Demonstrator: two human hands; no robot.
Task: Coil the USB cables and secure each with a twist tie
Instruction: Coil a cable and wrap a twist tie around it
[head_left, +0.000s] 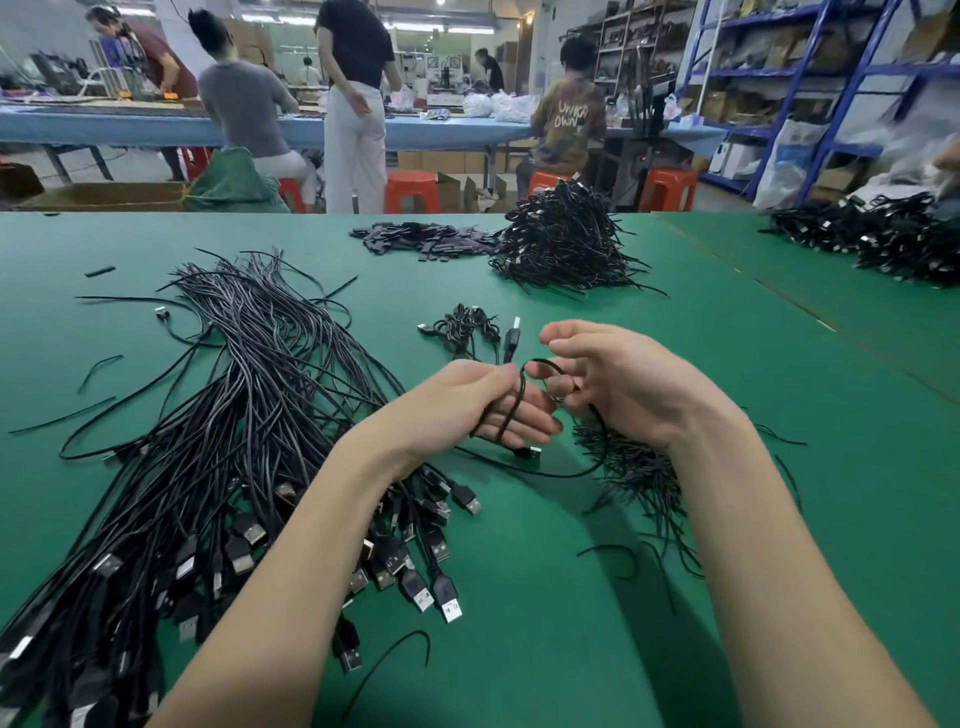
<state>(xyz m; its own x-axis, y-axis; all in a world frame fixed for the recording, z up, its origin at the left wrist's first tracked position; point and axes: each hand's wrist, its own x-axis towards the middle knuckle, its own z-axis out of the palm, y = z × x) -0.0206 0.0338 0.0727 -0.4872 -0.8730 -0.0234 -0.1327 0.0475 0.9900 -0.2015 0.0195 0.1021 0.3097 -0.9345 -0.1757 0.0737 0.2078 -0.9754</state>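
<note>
USB cable (511, 410) mid-coil, held above the green table (727, 364) between both hands. Left hand (483, 405): fingers mostly straight, palm up, cable strands draped across them, thumb side pressing the top of the loop. Right hand (618, 379): fingers curled, pinching the loop's upper arc near the left fingertips. Can't tell if a tie is already in that pinch. One plug (511, 338) sticks up just behind the hands; the cable's slack sags down to the table in a shallow curve below the palms, other connector (530, 451) lying under the left fingers.

Progress, my read: coil only partly wound, slack left to take in, no tie on it yet. Small cluster of coiled cables (462, 325) sits just beyond the hands, so a few look done. Big backlog: loose cable bundle (249, 415) fans out to the left, plugs toward the near edge, all uncoiled. Twist tie pile (634, 467) lies under and beside the right wrist, thin black strands, several strays scattered around.

Cable looks thin, black, limp, holds a loop only while pinched. Likely springs open if released before tying.

Far end of table: large heap of finished-looking coils (563, 244), flat dark pieces (421, 239) beside it.
</note>
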